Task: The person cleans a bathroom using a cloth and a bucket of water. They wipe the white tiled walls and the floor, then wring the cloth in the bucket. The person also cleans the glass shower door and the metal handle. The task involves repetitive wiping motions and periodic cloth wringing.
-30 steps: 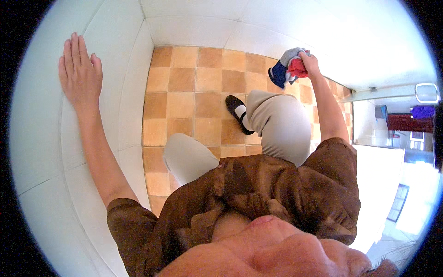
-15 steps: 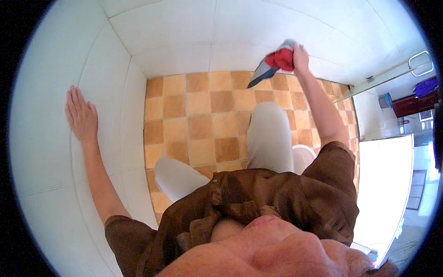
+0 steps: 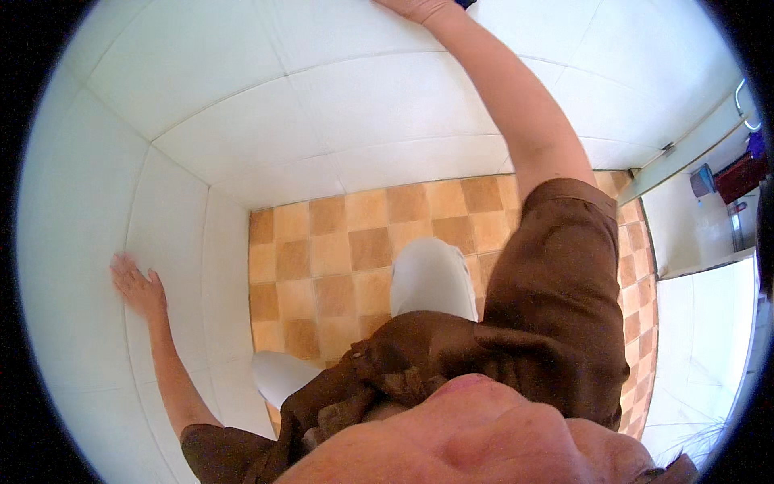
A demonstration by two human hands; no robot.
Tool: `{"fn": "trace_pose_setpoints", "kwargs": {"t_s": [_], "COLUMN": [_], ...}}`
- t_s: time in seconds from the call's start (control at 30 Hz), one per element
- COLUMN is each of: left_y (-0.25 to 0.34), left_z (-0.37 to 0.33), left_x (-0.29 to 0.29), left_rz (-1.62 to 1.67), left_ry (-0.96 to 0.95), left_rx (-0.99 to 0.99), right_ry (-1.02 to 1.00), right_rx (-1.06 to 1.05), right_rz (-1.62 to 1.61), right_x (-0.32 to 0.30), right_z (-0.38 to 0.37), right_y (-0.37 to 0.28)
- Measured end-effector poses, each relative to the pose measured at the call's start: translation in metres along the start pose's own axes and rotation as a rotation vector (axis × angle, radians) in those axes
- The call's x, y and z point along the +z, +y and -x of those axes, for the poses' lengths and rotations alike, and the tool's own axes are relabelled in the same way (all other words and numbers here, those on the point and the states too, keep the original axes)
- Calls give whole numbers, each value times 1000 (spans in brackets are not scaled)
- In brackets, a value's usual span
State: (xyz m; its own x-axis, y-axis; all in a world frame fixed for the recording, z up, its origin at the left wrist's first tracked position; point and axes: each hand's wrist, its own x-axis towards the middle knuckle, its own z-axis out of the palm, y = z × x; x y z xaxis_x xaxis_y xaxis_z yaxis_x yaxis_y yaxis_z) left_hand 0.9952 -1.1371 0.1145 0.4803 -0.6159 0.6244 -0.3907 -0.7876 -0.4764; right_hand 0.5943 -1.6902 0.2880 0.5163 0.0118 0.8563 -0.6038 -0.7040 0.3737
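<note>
Against the white tiled wall (image 3: pixel 72 242) on my left, my left hand (image 3: pixel 141 289) is open, its fingers spread and slightly blurred. My right arm stretches up and forward along the far tiled wall (image 3: pixel 387 105). At the upper edge of the head view my right hand (image 3: pixel 413 7) is cut off, so its fingers do not show. Beside its wrist a small dark blue bit of the cloth (image 3: pixel 465 3) appears; the rest of that cloth is out of view.
Below me lies a floor of tan and brown checkered tiles (image 3: pixel 371 250). On the right are a pale frame edge (image 3: pixel 685 161) with a curved metal handle (image 3: pixel 746 105), a grey-blue container (image 3: pixel 703 181) and a large white panel (image 3: pixel 697 347).
My right hand has risen from low by the far wall to high up and leftward, taking the grey, red and dark blue cloth along. My left hand sits lower in view, still at the wall.
</note>
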Motion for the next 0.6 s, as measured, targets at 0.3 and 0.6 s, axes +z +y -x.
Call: {"fn": "trace_pose_setpoints", "kwargs": {"t_s": [0.3, 0.6], "left_y": [134, 330], "left_z": [-130, -256], "left_x": [-56, -209], "left_rz": [313, 686], "left_ry": [457, 780], "left_rx": [243, 541], "right_ry": [508, 190], "right_rx": [581, 590], "right_rz": [287, 72], "right_x": [-28, -5], "right_z": [120, 140], "right_y": [249, 117]}}
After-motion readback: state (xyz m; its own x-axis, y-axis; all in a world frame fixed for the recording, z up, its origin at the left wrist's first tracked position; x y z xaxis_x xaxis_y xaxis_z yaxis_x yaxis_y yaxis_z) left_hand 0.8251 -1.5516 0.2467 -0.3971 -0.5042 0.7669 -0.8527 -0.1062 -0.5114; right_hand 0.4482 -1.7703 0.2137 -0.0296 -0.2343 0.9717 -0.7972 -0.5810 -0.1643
